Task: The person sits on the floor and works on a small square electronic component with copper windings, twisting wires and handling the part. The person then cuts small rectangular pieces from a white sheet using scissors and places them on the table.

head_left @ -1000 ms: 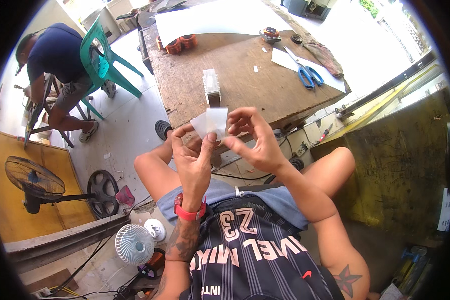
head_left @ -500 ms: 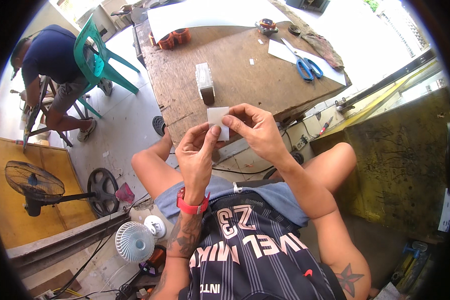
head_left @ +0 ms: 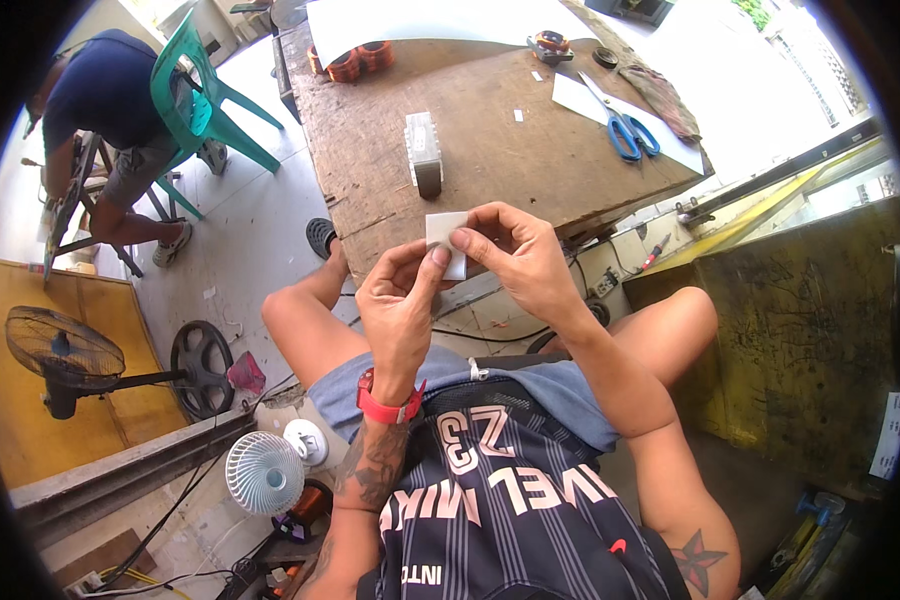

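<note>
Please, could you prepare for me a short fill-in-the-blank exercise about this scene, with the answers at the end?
1. The left hand and right hand hold a small flat piece whose colour is ____.
2. The scissors on the table have ____ handles.
3. The red band is on the person's ____ wrist.
4. In the picture, the scissors lie to the ____ of the clear block.

Missing words: white; blue; left; right.

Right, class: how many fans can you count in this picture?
2. A black fan is at far left, in front of a yellow panel; a small white fan is lower, to its right. Others may be hidden.
</note>
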Motion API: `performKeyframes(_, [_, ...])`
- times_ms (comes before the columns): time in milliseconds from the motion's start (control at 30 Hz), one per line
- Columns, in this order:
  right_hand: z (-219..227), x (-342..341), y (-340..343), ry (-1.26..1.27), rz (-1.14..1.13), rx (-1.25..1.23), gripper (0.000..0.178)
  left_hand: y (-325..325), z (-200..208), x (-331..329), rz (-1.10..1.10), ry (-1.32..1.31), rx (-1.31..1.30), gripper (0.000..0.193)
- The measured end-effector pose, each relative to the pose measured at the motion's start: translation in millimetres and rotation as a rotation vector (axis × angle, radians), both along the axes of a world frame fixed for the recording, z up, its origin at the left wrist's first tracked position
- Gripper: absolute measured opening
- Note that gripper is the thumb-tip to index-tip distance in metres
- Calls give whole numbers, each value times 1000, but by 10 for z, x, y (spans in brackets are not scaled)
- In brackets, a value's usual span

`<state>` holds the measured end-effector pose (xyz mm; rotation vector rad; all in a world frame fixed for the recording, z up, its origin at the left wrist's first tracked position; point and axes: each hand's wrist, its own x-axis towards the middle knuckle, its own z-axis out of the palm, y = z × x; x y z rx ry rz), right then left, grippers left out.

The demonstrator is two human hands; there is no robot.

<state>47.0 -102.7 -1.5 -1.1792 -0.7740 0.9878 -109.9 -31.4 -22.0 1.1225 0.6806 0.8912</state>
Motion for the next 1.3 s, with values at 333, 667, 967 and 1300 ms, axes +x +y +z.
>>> performKeyframes(333, [-27,-114,141,-58,-34,89,24,23,69,-50,-2,-218,-137,32])
performKeyframes(667, [205,516,627,-1270,-166,267,68,335,-31,-216,131,-63,24,23])
performKeyframes(967, [271,933,1217,-1288,170,65,82,695,139,-242,69,15,42,34])
performKeyframes(1300, [-5,1995,-193,-1684,-601,-701,40,933,-22,-398,-44,-9,-84,35])
